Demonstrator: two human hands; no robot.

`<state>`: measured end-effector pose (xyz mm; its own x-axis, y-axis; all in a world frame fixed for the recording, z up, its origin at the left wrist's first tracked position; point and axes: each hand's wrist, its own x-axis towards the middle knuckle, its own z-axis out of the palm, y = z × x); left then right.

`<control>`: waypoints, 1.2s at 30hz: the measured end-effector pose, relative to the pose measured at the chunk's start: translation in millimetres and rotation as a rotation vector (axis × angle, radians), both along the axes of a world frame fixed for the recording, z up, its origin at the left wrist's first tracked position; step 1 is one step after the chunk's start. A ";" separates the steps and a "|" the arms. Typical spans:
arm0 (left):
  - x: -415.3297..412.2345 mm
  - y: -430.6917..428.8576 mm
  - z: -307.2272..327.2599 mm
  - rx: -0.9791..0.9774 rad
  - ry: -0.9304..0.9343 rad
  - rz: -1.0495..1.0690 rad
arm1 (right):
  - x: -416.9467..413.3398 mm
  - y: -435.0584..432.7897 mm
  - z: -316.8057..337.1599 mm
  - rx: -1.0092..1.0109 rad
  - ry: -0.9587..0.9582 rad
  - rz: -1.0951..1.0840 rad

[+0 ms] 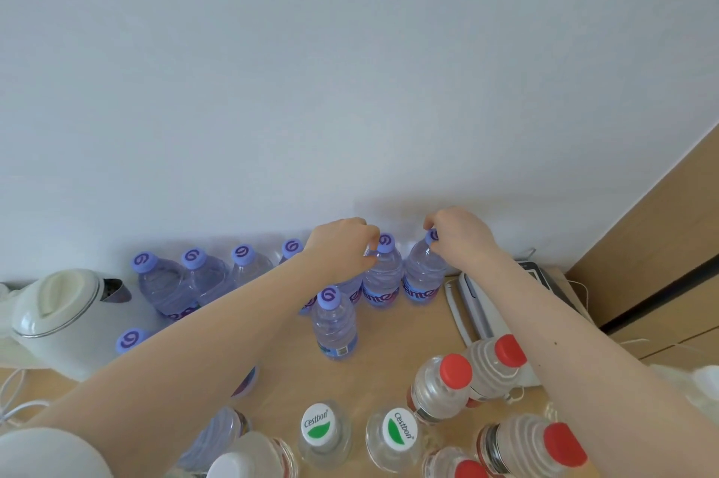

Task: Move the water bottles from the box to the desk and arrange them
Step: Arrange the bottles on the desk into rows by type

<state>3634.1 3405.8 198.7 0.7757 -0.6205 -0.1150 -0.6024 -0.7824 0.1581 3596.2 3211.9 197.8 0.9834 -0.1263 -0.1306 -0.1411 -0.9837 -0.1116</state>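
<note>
Several purple-capped water bottles stand in a row along the wall on the wooden desk (397,337). My left hand (342,244) grips the neck of one bottle (383,271) near the row's right end. My right hand (459,234) pinches the cap of the rightmost bottle (422,275). Another purple-capped bottle (334,325) stands alone in front of the row. One more purple cap (130,339) shows beside my left forearm. The box is out of view.
A white kettle (58,318) sits at the left. Red-capped bottles (443,384) and white-and-green-capped bottles (319,429) crowd the near edge. A white device (478,306) lies at the right by a wooden cabinet (661,244). The white wall rises right behind the row.
</note>
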 end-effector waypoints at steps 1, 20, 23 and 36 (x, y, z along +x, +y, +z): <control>-1.0 2.0 0.2 -0.003 -0.001 0.001 | -2.0 1.9 3.0 -0.020 -0.034 0.000; -29.6 110.5 -1.5 0.012 -0.015 0.088 | -34.3 127.0 4.7 0.108 0.151 0.366; -33.0 130.0 -10.4 0.021 -0.011 0.097 | -33.3 140.0 -3.5 0.072 0.179 0.390; -36.7 144.8 -21.0 0.022 -0.065 0.027 | -29.5 148.2 -15.8 0.097 0.192 0.329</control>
